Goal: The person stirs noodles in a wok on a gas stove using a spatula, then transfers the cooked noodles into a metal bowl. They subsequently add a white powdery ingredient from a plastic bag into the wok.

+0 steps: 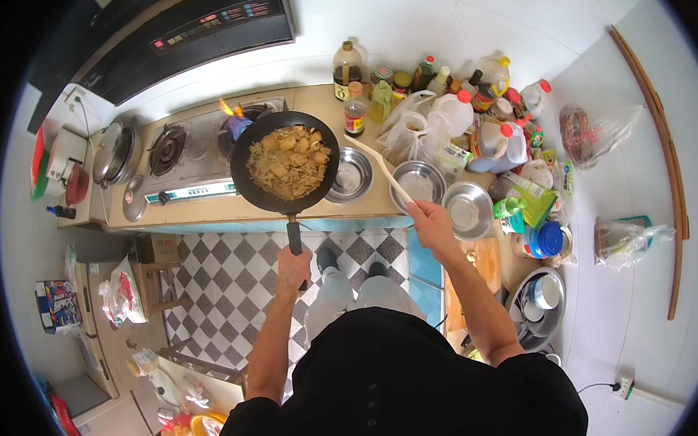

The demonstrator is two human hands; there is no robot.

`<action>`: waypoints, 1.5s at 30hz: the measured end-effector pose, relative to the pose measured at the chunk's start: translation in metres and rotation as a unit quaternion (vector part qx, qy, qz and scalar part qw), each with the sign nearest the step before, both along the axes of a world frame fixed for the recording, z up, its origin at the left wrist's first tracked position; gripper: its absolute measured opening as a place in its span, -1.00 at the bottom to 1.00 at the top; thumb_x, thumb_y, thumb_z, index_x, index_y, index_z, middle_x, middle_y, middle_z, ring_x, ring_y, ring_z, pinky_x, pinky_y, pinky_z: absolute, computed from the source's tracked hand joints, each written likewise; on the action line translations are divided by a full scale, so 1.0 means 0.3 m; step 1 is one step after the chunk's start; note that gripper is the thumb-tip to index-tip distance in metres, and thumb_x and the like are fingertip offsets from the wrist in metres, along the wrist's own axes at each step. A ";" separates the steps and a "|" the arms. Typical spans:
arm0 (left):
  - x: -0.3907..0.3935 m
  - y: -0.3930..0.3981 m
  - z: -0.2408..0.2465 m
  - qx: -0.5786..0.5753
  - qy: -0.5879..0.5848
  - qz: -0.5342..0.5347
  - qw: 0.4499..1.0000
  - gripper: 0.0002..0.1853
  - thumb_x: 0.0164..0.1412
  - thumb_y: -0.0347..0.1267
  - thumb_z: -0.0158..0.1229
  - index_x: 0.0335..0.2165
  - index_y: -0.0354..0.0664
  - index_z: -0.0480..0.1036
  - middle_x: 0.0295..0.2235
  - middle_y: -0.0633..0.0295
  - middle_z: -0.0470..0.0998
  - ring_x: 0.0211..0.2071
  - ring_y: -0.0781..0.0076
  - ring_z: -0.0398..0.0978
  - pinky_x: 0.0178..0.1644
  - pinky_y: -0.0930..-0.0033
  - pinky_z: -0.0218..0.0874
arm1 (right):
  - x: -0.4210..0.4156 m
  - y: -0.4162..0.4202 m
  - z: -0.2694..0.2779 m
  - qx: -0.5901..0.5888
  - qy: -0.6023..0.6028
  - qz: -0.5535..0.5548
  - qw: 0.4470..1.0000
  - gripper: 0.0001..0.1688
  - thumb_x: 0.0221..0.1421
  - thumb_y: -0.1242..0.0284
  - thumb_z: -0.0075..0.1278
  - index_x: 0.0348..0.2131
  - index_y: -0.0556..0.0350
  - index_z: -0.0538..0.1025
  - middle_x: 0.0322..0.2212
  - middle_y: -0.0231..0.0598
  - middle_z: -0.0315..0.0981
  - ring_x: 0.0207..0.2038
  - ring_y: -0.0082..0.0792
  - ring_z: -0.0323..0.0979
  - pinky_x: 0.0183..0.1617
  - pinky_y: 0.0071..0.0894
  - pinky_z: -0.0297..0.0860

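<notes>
My left hand (294, 268) is closed around the black handle of a dark wok (239, 170), which is held up at the right side of the gas stove. Inside the wok lies cooked food (288, 162), light strands with browned, flat pieces on top. Behind it, to the left, a flame (235, 120) burns on the right burner. With my right hand (431, 223) I grip the end of a pale wooden spatula (391, 172), its far end pointing up and left over the counter, apart from the wok. Steel bowls stand beneath and beside it, one (353, 177) partly behind the wok.
Sauce bottles (348, 72), jugs and plastic bags crowd the counter's back right. A wooden cutting board (481, 276) and a large metal basin (555, 331) with dishes are on the right. Pot lids (133, 198) and pots stand left of the gas stove (197, 148). The range hood (201, 37) hangs above.
</notes>
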State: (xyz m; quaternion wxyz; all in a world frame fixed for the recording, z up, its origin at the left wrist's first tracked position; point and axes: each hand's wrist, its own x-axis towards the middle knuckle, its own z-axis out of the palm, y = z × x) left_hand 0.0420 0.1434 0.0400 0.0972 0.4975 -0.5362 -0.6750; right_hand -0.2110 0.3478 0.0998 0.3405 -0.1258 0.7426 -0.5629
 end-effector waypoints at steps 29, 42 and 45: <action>-0.063 0.065 -0.401 -0.317 -0.157 -0.056 0.934 -0.83 0.10 -0.44 0.06 -0.35 -0.36 0.33 -0.65 0.05 0.44 -0.75 0.27 0.44 -0.70 0.20 0.24 | 0.075 -0.123 -0.386 0.074 0.406 0.189 0.891 -0.53 0.10 0.47 -0.05 0.04 -0.11 0.44 -0.43 -0.17 0.46 -0.39 -0.01 0.51 -0.38 -0.03 0.41; -0.048 0.091 -0.340 -0.321 -0.203 -0.060 0.923 -0.78 0.10 -0.41 0.09 -0.31 -0.39 0.39 -0.54 -0.07 0.51 -0.56 0.06 0.53 -0.46 0.09 0.32 | -0.083 -0.045 -0.411 0.137 0.490 0.198 0.838 -0.48 -0.04 0.55 -0.01 -0.03 -0.19 0.55 -0.45 -0.32 0.45 -0.40 -0.17 0.50 -0.39 -0.14 0.42; -0.065 0.100 -0.301 -0.303 -0.212 -0.062 0.927 -0.77 0.09 -0.41 0.10 -0.31 -0.39 0.41 -0.51 -0.11 0.53 -0.48 -0.04 0.54 -0.35 0.05 0.33 | -0.121 -0.022 -0.417 0.139 0.513 0.187 0.826 -0.47 -0.08 0.54 0.03 -0.05 -0.22 0.55 -0.47 -0.34 0.43 -0.38 -0.18 0.50 -0.37 -0.16 0.43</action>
